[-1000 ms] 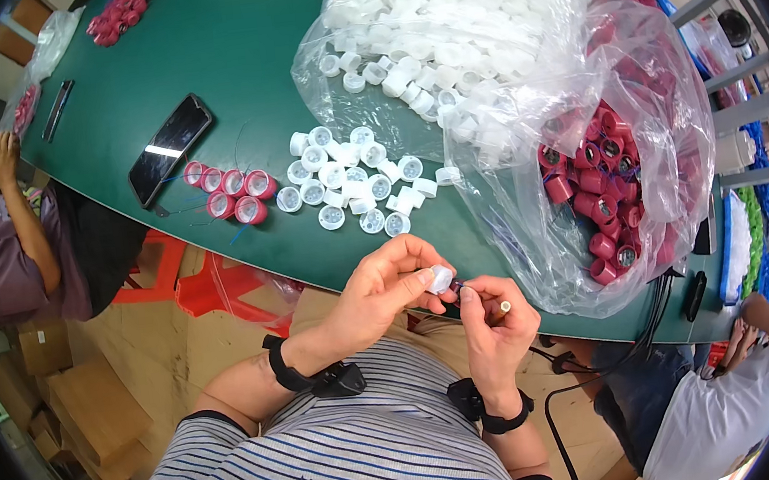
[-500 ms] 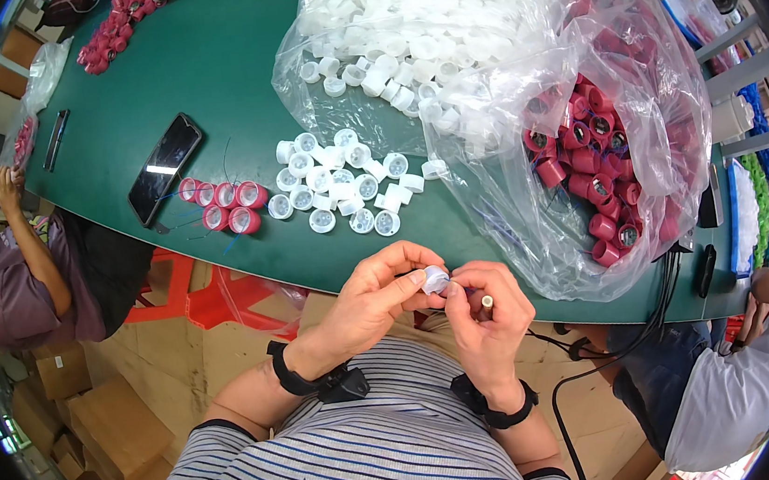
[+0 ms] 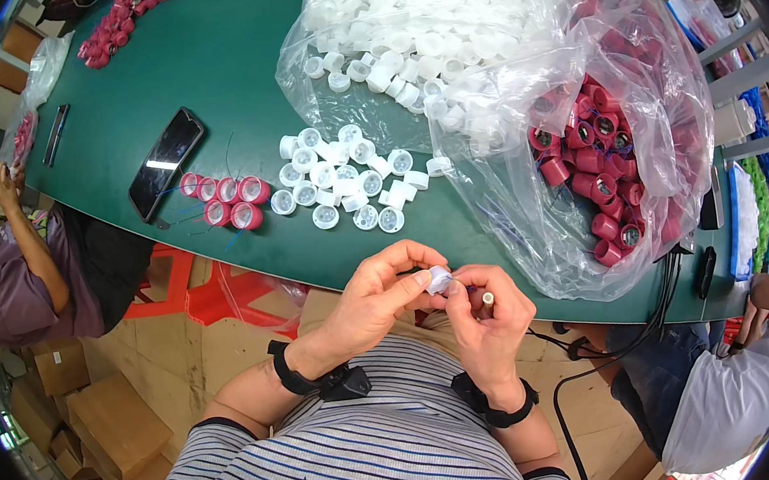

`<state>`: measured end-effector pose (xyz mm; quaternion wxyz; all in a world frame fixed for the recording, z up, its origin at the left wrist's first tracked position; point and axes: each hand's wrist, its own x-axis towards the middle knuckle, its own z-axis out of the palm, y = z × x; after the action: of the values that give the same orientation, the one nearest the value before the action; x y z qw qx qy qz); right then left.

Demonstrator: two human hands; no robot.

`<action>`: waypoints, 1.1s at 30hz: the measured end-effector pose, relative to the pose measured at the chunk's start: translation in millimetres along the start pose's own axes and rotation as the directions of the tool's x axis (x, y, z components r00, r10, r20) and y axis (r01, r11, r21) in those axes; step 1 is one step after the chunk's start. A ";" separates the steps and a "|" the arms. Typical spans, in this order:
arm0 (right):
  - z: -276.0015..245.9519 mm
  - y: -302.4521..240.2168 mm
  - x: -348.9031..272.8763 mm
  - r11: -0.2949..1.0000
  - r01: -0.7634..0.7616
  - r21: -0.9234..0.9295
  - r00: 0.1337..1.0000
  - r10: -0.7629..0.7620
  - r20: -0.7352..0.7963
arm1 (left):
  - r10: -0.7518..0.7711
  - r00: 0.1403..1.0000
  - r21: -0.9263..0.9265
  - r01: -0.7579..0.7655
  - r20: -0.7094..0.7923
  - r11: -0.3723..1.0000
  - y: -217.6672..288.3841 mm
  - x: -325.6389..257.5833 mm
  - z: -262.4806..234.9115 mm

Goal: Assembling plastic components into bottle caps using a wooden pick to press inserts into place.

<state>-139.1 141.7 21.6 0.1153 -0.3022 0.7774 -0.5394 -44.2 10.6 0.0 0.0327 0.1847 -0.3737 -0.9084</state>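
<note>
My left hand pinches a small white cap just below the edge of the green table. Touching that cap from the right, my right hand grips a thin pen-like tool upright in its fist. Loose white caps lie on the table ahead of my hands. To their left sit a few red caps.
A clear bag of white caps and a clear bag of red caps lie on the right. A black phone lies at the left. A seated person works at the left; another person sits at the right. Cardboard boxes stand on the floor.
My two hands have come closer together, the right hand now touching the white cap. The view has shifted slightly toward the table.
</note>
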 end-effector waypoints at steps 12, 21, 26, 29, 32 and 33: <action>0.5 -3.4 1.8 0.998 0.015 -0.057 1.000 -0.014 0.020 | 0.069 0.997 0.192 -0.062 -0.032 0.979 3.3 -1.7 4.9; -12.8 -16.2 2.7 0.985 -0.029 -0.170 0.998 0.039 0.057 | 0.155 0.983 0.287 -0.122 -0.098 0.950 5.8 -2.5 5.6; -17.1 2.1 -1.4 0.993 0.006 -0.117 0.999 -0.001 0.048 | 0.089 0.992 0.315 -0.056 -0.092 0.947 9.7 -1.5 9.3; -13.8 3.5 -2.6 0.989 0.091 -0.117 0.994 -0.083 0.071 | 0.059 0.995 0.325 -0.032 -0.075 0.945 8.9 -1.0 10.7; -10.4 -3.5 -0.8 0.992 0.069 -0.110 0.996 -0.063 0.056 | 0.059 0.995 0.310 -0.033 -0.077 0.950 4.8 -0.5 7.3; -10.7 -5.7 0.5 0.993 0.041 -0.109 0.999 -0.038 0.028 | 0.063 0.995 0.291 -0.037 -0.080 0.956 4.0 0.5 6.2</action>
<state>-142.9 148.3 31.1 0.0977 -0.3304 0.7982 -0.4942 -47.2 11.8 6.7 0.0450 0.2182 -0.5049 -0.8339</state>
